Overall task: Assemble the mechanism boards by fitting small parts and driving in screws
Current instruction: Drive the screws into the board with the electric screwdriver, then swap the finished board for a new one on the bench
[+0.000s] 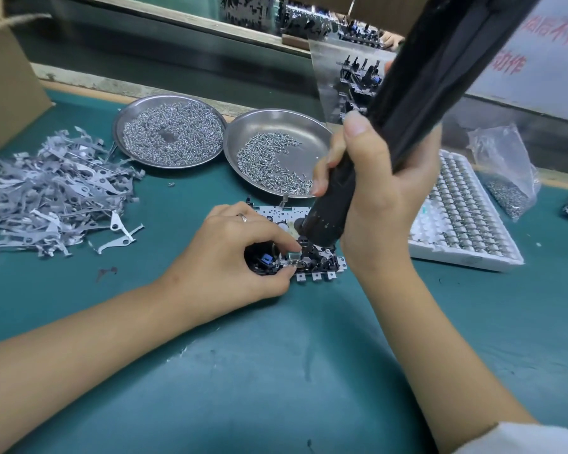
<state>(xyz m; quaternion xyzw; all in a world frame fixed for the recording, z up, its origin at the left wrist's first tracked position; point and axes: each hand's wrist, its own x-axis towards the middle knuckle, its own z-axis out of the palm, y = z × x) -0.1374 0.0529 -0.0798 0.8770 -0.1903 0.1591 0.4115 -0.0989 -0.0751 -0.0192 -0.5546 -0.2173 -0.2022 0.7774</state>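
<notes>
gripping black screwdriver (368, 165) in right hand (374, 191), left hand (240, 253) pinching mechanism board (309, 257)

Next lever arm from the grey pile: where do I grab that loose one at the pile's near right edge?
Judging by its pose, pinch the lever arm from above at its wide end with the hole. It lies flat on the green mat, apart from the pile, so a top-down fingertip grip looks unobstructed.
</notes>
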